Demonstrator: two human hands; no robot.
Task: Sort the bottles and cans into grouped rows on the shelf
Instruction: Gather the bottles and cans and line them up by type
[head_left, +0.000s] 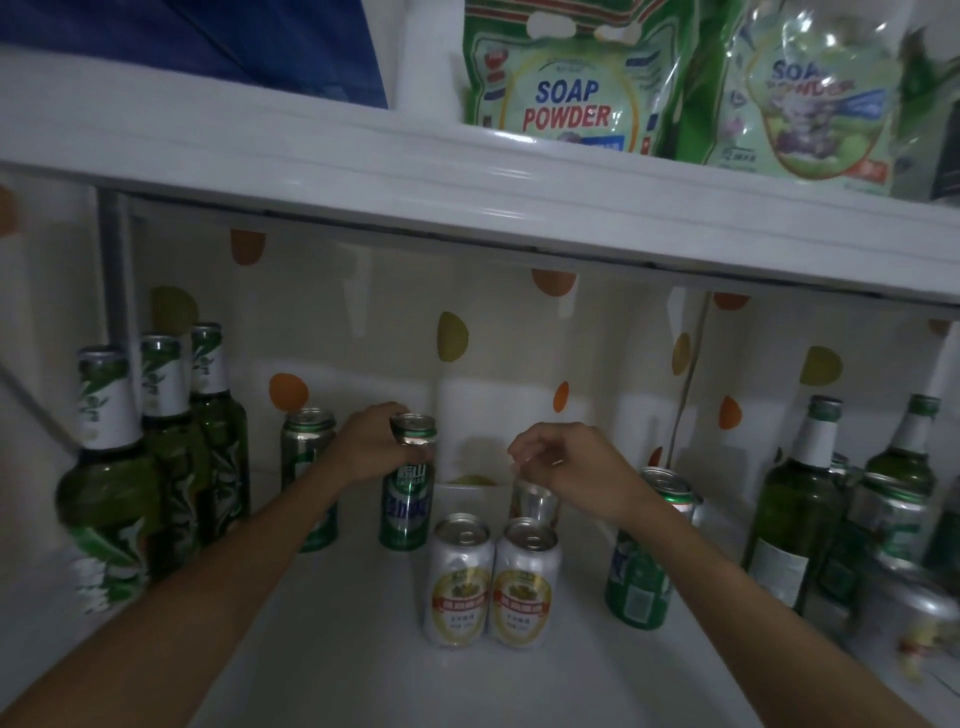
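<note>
At the middle of the lower shelf (337, 623), the left hand (369, 447) grips an upright green can (408, 512) by its top rim. Just beside it, the right hand (566, 467) hovers with fingers curled over a silver can (535, 501); whether it pinches the can I cannot tell. Two gold-labelled cans (460, 582) stand touching in front. Three green bottles (109, 499) line the left side, and soap powder bags (566, 88) sit above.

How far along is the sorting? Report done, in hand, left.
Done: three green bottles lined at left; two silver cans paired in front. In hand: left grip holds a green can by its top; right grip over a third silver can. Left: mixed bottles and cans at right.
</note>
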